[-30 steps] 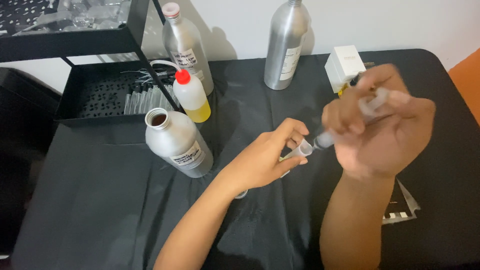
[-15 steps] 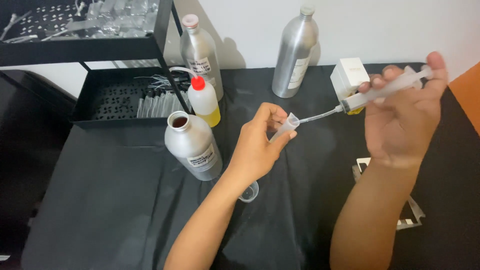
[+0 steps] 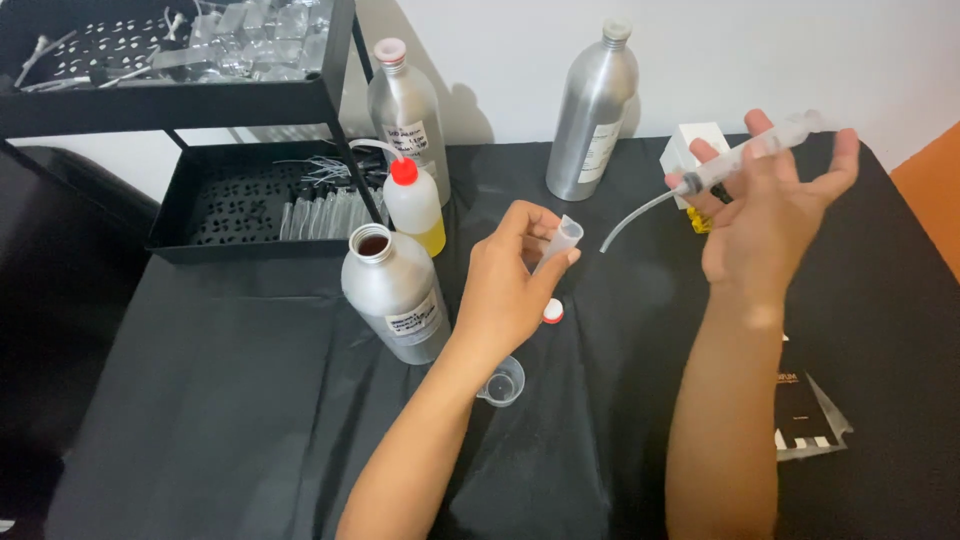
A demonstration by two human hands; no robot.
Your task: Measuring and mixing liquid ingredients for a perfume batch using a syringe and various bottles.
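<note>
My left hand [image 3: 508,285] holds a small clear plastic vial [image 3: 560,241] upright, its open mouth up, above the black table [image 3: 220,420]. My right hand [image 3: 765,215] grips a clear syringe [image 3: 765,150] with a thin curved tube [image 3: 635,218]; the tube's tip hangs just right of the vial mouth, apart from it. An open aluminium bottle [image 3: 395,295] stands just left of my left hand. A small red-and-white cap [image 3: 552,312] and a little clear cup [image 3: 503,382] lie on the table under my left forearm.
A squeeze bottle [image 3: 413,207] with a red cap and yellow liquid stands behind the open bottle. Two capped aluminium bottles [image 3: 592,110] stand at the back. A black two-tier rack [image 3: 240,205] with vials is at the left. A white box [image 3: 690,150] and a dark card [image 3: 810,415] are at the right.
My right hand has drawn the syringe up and to the right, pulling the tube's tip out of the vial mouth. My left hand still holds the vial in about the same place.
</note>
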